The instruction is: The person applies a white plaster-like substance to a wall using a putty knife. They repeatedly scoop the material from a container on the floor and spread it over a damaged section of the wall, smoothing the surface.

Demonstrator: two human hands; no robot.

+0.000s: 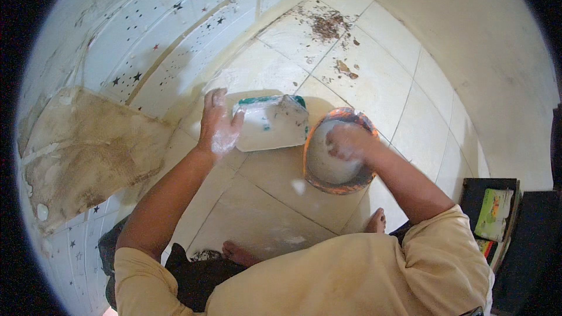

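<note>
My left hand (220,124), smeared with white, is open with its thumb apart, beside the left edge of a shallow white container (272,131). Green shows along this container's far rim, and a whitish layer covers its inside. To its right stands a round bucket (306,167) with an orange and dark rim. Pale grey-white material (333,167) fills part of the bucket. My right hand (350,141) reaches into the bucket over this material, its fingers curled and slightly blurred. Whatever they hold, if anything, is hidden.
Brown debris (328,25) and broken flakes (345,69) lie on the tiled floor ahead. At left is a star-patterned wall (175,29) with a stained brown sheet (93,152) against it. A dark box (473,196) with a green packet (493,215) stands at right. My bare feet are near the bucket.
</note>
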